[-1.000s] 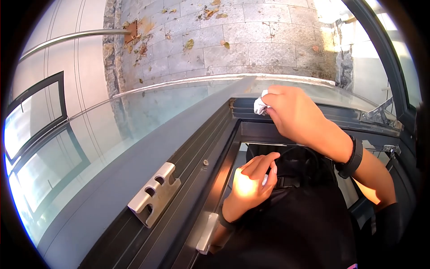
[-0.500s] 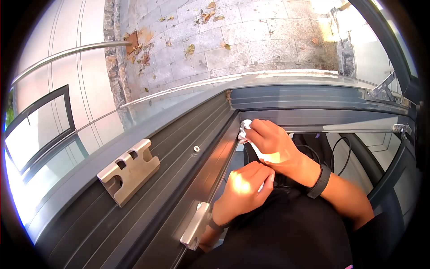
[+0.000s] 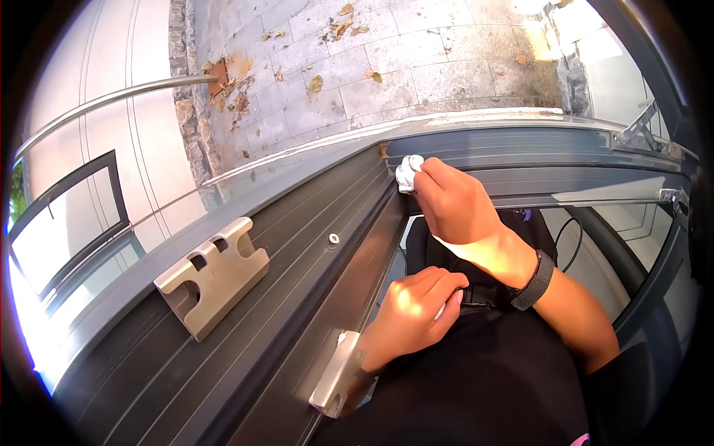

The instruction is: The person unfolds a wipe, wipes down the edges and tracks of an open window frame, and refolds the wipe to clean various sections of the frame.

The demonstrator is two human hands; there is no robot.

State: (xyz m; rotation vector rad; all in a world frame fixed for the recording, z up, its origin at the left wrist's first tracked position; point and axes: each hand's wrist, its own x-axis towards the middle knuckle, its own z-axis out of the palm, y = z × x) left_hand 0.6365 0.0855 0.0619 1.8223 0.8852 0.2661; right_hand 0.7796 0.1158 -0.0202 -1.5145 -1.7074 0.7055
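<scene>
White wad [image 3: 407, 174]: pinched in right hand [image 3: 455, 207], at dark frame [image 3: 297, 262] corner.
Left hand [image 3: 415, 308]: curled around white scrap [image 3: 441, 311], mostly hidden; metal bracket [image 3: 334, 377] beside its wrist.
Frame edges: one left of both hands, one beyond the right.
Open room: paving [image 3: 387, 74] beyond both hands.
Purple mark [image 3: 527, 215]: right of right hand, too small to read.

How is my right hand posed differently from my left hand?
The right hand pinches a white wad at the dark frame's inner corner; the left hand is curled, something whitish and unclear showing at its thumb. The right hand is farther forward; the left hand is nearer the torso. Both are bare, fingers bent.
</scene>
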